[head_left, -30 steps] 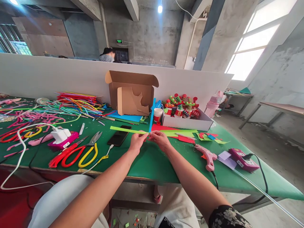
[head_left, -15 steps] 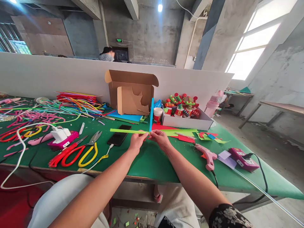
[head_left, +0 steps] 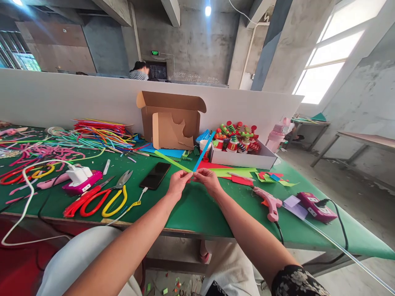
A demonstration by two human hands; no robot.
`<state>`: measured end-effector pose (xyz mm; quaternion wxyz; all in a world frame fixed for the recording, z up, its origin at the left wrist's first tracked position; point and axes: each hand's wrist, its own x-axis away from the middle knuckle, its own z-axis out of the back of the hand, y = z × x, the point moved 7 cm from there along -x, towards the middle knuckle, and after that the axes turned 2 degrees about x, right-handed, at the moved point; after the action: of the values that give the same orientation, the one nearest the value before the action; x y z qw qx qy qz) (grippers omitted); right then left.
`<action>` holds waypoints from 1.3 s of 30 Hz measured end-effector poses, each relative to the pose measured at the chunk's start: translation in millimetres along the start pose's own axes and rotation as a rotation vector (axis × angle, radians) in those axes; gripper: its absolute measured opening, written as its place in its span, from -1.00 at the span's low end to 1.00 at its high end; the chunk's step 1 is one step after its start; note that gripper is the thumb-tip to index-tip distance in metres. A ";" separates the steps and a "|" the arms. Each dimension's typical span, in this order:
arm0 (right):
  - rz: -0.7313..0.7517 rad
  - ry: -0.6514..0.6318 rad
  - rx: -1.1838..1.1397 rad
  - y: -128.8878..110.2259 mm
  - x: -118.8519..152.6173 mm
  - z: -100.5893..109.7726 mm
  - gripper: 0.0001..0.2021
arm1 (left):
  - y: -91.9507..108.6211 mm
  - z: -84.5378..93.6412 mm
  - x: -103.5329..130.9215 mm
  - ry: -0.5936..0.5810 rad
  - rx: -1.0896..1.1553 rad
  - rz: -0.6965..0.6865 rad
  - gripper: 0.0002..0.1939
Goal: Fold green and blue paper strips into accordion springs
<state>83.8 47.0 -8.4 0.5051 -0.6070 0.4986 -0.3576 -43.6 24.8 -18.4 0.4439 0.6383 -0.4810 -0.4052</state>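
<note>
A blue paper strip (head_left: 204,152) and a yellow-green paper strip (head_left: 173,160) meet in a V at my fingertips, over the green table. My left hand (head_left: 179,183) pinches the joined ends from the left, its fingers closed. Close beside it, my right hand (head_left: 209,179) is closed on the same joint from the right. The blue strip leans up and to the right, while the yellow-green one slants up and to the left. My fingers hide the joint itself.
On the green table (head_left: 197,213) lie a phone (head_left: 154,175), scissors (head_left: 119,193), a pink glue gun (head_left: 269,202) and colored paper (head_left: 236,172). Behind stand an open cardboard box (head_left: 173,102) and a white box (head_left: 243,158) of spring figures. A person (head_left: 138,71) is beyond the partition.
The blue strip has tilted from upright to the right. The yellow-green strip has swung from level to a slant, its far end higher. My hands have barely moved.
</note>
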 end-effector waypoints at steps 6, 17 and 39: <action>-0.004 -0.025 0.062 1.3 -0.4 -0.8 -0.66 | 2.7 0.9 -0.4 0.015 -0.080 -0.043 -0.63; -0.015 -0.003 -0.017 4.2 -2.4 2.0 -0.67 | 6.0 -6.7 3.8 -0.054 -0.053 -0.053 -0.69; 0.201 0.406 -0.377 -45.5 -10.2 96.1 -0.67 | 5.5 -5.1 7.4 -0.072 -0.210 -0.003 -0.70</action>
<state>182.6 81.2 13.9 0.3060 -0.5537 0.7047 -0.3212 -38.7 17.7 -12.3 0.4901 0.5740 -0.4506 -0.4768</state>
